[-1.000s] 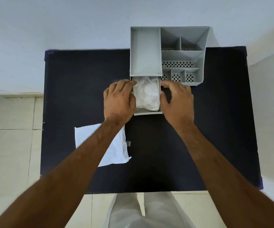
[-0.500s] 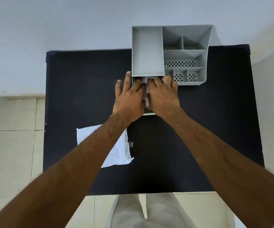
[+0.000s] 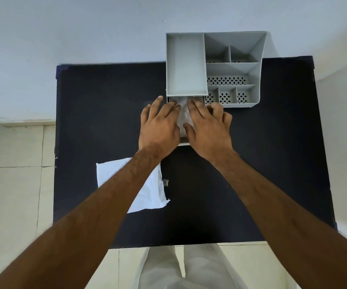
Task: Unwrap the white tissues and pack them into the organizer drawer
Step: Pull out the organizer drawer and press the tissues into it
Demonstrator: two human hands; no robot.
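Note:
A grey organizer (image 3: 186, 65) stands at the table's far edge, and its drawer (image 3: 184, 144) is pulled out toward me. White tissues (image 3: 183, 114) lie inside the drawer; only a narrow strip shows between my hands. My left hand (image 3: 160, 126) lies flat over the drawer's left half with the fingers spread. My right hand (image 3: 209, 128) lies flat over the right half, fingertips near the organizer's front. Both palms rest on the tissues and neither hand grips anything.
An opened white wrapper (image 3: 147, 192) lies flat on the black table (image 3: 97, 113) at the near left, partly under my left forearm. The organizer's right side has several small perforated compartments (image 3: 227, 97). A pale wall is right behind the table.
My hands moved from the drawer's two sides onto the tissues and now press flat on them. Since half a second ago they have parted slightly, showing a strip of tissue.

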